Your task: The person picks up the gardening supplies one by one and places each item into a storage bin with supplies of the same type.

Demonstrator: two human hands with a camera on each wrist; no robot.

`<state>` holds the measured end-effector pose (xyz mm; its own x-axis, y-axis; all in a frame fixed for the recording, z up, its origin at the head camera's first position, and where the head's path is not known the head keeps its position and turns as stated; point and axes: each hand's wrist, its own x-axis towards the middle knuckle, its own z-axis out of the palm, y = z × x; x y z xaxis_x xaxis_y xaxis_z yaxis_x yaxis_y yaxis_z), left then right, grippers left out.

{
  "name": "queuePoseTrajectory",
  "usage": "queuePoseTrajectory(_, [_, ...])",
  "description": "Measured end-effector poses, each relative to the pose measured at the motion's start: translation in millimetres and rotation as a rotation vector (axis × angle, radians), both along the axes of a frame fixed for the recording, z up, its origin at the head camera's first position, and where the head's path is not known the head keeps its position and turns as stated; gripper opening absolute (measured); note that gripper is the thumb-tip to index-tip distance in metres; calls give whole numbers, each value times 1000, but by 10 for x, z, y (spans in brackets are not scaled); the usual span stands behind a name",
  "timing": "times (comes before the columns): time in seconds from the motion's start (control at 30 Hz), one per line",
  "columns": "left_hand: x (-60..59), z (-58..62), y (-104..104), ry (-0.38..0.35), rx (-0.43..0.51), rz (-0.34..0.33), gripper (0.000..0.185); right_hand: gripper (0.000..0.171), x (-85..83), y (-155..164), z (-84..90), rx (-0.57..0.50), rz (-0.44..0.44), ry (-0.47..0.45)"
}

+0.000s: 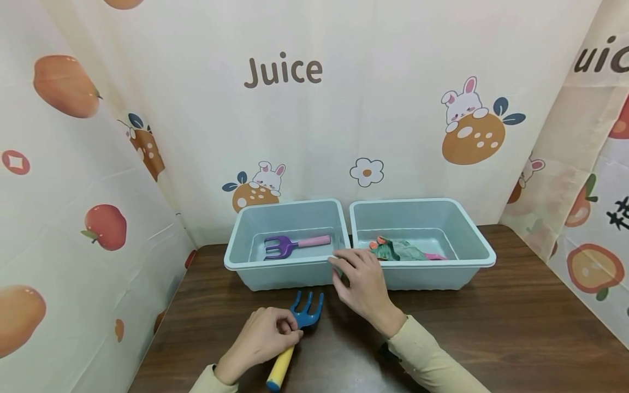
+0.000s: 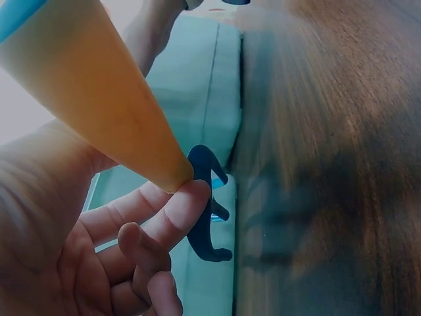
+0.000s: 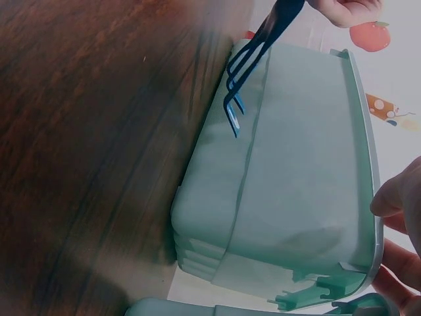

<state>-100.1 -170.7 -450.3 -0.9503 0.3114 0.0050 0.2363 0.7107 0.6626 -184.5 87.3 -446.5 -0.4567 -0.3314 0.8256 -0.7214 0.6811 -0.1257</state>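
My left hand [image 1: 267, 334] pinches a toy garden fork with a yellow handle [image 1: 281, 368] and blue tines [image 1: 307, 311], near where handle and head meet. The fork is held over the table in front of the left bin, tines pointing away from me. In the left wrist view its handle [image 2: 112, 92] slants past the palm. My right hand [image 1: 363, 286] holds the front right corner of the pale blue-green left bin [image 1: 285, 275], fingers over the rim and thumb at the outer side. Inside that bin lies a purple fork [image 1: 282, 247] with a pink handle.
A matching right bin [image 1: 422, 277] stands close beside the left one, with a crumpled green cloth-like item [image 1: 403, 250] and something pink [image 1: 434, 256] in it. Both bins stand on the dark wooden table [image 1: 530, 305], against a printed curtain [image 1: 393, 109] that also hangs on both sides.
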Motion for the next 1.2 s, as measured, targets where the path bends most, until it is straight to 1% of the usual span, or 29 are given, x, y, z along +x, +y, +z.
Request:
queuePoseTrajectory(0.33, [16,48,-18,13,17,6,16,23,3,7,-7,-3,1,2])
queuePoseTrajectory(0.43, [18,70,-35,0,31,-1,16,23,1,7,-18,-4,3,6])
queuePoseTrajectory(0.57, [23,107,-52,-37,68,-6,14,23,2,8,-22,-3,4,10])
queuePoseTrajectory(0.83, [15,146,-84,-71,100,-8,13,24,4,3,-18,-8,11,13])
queuePoseTrajectory(1.0, [11,163,-120,-95,140,-14,12,24,5,1,-11,-8,13,14])
queuePoseTrajectory(1.2, [12,200,-174,-88,177,-8,13,23,8,2,-3,-9,15,16])
